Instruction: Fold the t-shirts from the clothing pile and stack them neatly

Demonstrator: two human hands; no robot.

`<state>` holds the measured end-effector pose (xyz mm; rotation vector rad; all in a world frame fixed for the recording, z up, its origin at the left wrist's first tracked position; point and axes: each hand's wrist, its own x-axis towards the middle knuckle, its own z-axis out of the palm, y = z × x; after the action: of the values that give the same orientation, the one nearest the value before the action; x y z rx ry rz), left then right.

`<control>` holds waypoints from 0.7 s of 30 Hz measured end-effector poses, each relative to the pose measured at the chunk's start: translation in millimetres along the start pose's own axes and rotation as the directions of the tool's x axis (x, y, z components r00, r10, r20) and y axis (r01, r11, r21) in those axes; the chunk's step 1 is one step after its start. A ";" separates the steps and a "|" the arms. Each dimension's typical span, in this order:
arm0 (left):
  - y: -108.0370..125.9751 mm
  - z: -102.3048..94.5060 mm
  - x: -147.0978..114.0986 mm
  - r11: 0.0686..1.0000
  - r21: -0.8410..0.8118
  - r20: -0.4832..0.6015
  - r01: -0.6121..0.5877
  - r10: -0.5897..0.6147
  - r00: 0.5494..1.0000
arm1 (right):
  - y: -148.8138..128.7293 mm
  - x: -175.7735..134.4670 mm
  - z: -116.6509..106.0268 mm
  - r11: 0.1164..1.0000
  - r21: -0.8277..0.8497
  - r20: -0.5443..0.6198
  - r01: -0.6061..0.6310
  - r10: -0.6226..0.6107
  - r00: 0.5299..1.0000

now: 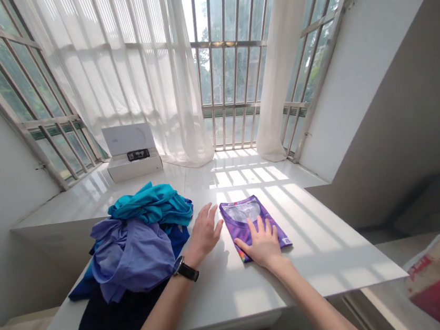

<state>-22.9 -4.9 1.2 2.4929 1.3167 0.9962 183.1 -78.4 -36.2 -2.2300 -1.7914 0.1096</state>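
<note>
Fingers apart on both hands: the right hand presses flat on one folded shirt, the left hand loose just beside its left edge, one black-strapped watch at the wrist! And the shirt: a neat purple packet, wide round neckline, pale grey inside, orange flash at the near corner, one small white patch at right. It lies on one white table, right of one rumpled clothes heap. Beyond, one open white box, two sheer curtains!
</note>
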 end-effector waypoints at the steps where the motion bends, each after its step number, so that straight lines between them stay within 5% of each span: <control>1: 0.3 0.5 -2.2 1.000 -0.008 -0.012 -0.008 0.008 1.000 | 16.8 8.0 -3.4 1.000 -0.028 0.000 -0.006 0.006 1.000; 9: 13.3 -0.6 -12.5 0.994 -0.030 0.005 -0.109 0.109 0.994 | 146.5 95.3 -53.6 0.976 -0.182 0.038 -0.119 0.128 0.991; 16: 17.2 -5.5 -15.0 0.992 -0.025 0.004 -0.120 0.121 0.993 | 167.2 86.8 -42.6 0.926 -0.142 -0.161 -0.351 0.329 0.931; 21: 22.4 -3.3 -18.8 0.991 -0.042 0.051 -0.129 0.131 0.990 | 169.5 74.6 -27.7 0.906 -0.166 -0.115 -0.390 0.375 0.920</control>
<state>-17.2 -33.7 3.9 2.5851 1.1220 0.9633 366.9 -43.6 -45.5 -2.6553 -1.3479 -0.0733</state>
